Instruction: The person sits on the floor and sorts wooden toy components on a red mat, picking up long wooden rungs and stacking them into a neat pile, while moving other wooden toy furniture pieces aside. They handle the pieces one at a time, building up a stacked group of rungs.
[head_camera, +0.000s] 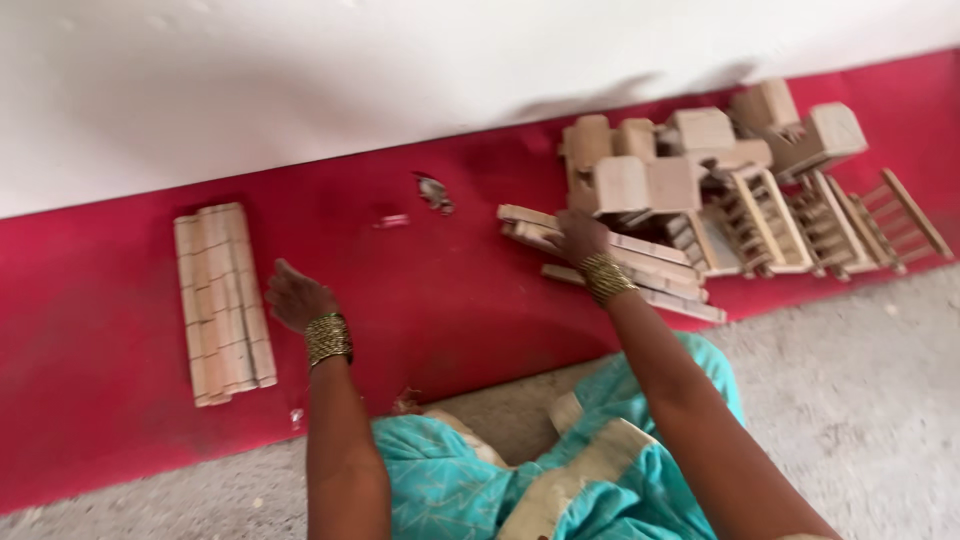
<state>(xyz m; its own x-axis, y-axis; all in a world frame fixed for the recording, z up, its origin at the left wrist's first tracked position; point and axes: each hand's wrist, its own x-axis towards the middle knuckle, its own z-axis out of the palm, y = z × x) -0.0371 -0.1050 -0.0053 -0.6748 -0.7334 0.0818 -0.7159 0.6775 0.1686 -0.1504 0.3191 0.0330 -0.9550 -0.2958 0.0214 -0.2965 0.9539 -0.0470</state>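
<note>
On the red cloth (430, 300) spread over the floor, the fingers (556, 232) of the right hand (578, 240) lie curled down onto a loose stack of flat wooden slats (640, 268); they touch the near end of the stack, but whether they have closed round one slat cannot be told, since the hand's back hides the grip and the picture is blurred. The slats run with their long axis from upper left to lower right, slanting away from the wrist, so the hand meets them at their left end. The left hand (297, 297) hovers or rests apart, fingers loosely spread and holding nothing, just to the right of a tidy bundle of short wooden strips (224, 300) laid side by side, whose long axis runs up and down the view. Of the two, the right hand is at the slats and the left is nearer the bundle; the two lots of wood lie well apart, with bare cloth between.

Beyond the slats, further right, sits a jumble of small wooden blocks (660, 165) and ladder-like wooden frames (800, 220), crowding against the stack's far side. Small scraps (434, 190) lie on the cloth near the white wall (300, 80). A teal garment (480, 480) covers the person's lap, and grey floor (860, 400) shows at right.
</note>
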